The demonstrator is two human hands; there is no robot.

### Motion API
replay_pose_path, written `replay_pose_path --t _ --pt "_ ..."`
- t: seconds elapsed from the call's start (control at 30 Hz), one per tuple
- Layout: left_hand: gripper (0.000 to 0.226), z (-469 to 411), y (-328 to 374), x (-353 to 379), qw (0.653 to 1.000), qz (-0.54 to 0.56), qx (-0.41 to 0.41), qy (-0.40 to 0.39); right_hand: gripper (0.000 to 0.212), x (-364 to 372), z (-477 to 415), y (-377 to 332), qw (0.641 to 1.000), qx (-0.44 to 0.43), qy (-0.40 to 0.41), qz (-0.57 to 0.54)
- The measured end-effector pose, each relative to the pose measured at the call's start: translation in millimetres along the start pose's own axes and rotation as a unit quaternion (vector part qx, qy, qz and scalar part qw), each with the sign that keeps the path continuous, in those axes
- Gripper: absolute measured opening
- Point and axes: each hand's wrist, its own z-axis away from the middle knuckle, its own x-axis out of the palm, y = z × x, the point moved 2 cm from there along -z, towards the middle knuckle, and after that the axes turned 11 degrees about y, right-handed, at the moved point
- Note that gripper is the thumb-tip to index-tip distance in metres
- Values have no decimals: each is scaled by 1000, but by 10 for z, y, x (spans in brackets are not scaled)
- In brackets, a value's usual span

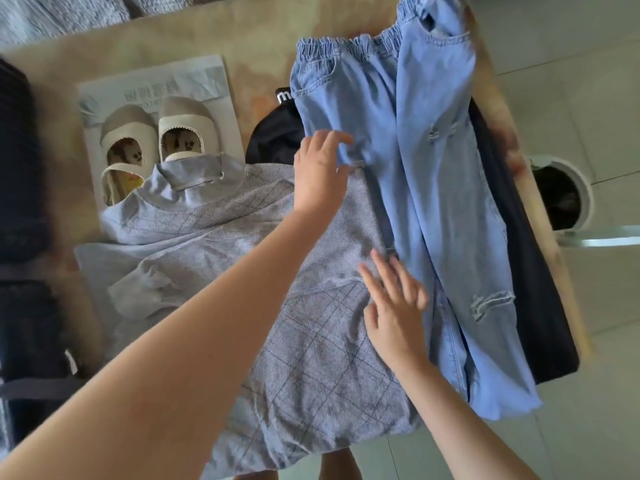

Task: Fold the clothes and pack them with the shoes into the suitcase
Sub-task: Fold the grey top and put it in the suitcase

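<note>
Light blue ripped jeans (426, 174) lie lengthwise on the right of the table, one leg folded over the other. My left hand (320, 168) rests with relaxed fingers on the jeans' left edge near the crotch. My right hand (393, 306) lies flat with straight fingers where the jeans meet a grey checked hoodie (277, 289), which is spread across the middle. A pair of beige shoes (156, 140) stands on a white paper bag (214, 77) at the back left. A dark suitcase (20, 202) lies open at the left edge.
A black garment (277, 133) lies under the jeans and shows along their right side. The beige table (242, 39) ends close to the right of the jeans. A round white bin (581, 188) stands on the tiled floor to the right.
</note>
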Motion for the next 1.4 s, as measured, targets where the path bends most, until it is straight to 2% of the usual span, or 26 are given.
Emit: replay_pose_path --t 0.07,0.17,0.27,0.4,0.5,0.6,0.67,0.77,0.83,0.9,0.93,0.97,1.1,1.2,1.3,1.4 --pt "33 258 27 -140 997 5 74 11 48 77 84 13 999 -22 -34 14" --pt "32 881 -137 -265 983 -41 171 -59 43 125 108 23 997 -2 -73 36" --pt "56 1350 -506 -386 961 -153 197 -122 41 88 3 -50 997 6 -70 17" --pt "65 1539 -932 -673 961 -214 111 -134 45 149 31 -121 995 -41 -95 -3" --pt "75 1597 -1236 -807 941 -253 43 -221 47 237 96 -146 990 -35 -139 14" --pt "71 1504 -1296 -867 935 -236 40 -262 49 245 97 -205 988 -20 -153 33" --pt "63 1446 -1228 -972 959 -179 15 -220 50 210 79 -282 989 -6 -147 29" --pt "52 1531 -1221 -1266 991 -104 -36 -74 49 148 65 -554 991 7 -137 1" --pt "51 1700 -1308 -1484 989 -79 -120 32 45 130 70 -813 990 15 -131 -50" --pt "52 1902 -1443 -1675 960 -60 -260 86 43 145 97 -1091 983 16 -137 -124" --pt "53 2005 -1530 -1749 943 -55 -317 84 45 157 115 -1249 978 4 -145 -152" --pt "55 2093 -1606 -1792 937 -63 -337 64 46 169 128 -1393 974 -17 -155 -165" --pt "61 2241 -1874 -1859 955 -101 -279 -29 55 288 101 -1969 954 -119 -225 -158" --pt "65 2135 -1982 -1942 936 -69 -346 4 57 465 21 -2205 942 -140 -273 -133" --pt "70 2083 -2092 -2009 896 -29 -442 16 55 605 -35 -2291 932 -151 -326 -53" --pt "76 2119 -2192 -2035 863 1 -503 38 55 591 -42 -2360 927 -152 -339 -41"
